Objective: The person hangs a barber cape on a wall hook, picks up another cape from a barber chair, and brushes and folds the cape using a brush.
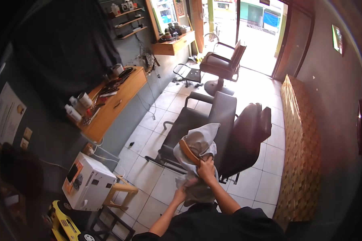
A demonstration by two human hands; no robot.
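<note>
My right hand [207, 169] is closed around the lower end of a curved brown wooden brush [188, 151]; its bristles do not show clearly. A crumpled light grey cloth [202, 134] hangs behind and around the brush, spreading up in front of the black barber chair [193, 116]. Lower down, my left hand [182, 195] grips the cloth's near part, with its fingertips partly hidden in the folds. The brush lies against the cloth, tilted up to the left.
Bottles and tools crowd a wooden wall shelf [120, 98] at left. A white box [90, 182] sits by a wooden stool [122, 193], above a yellow toy car [64, 225]. Farther off stands another barber chair [225, 62]. A woven-panel bench [299, 160] runs along the right wall.
</note>
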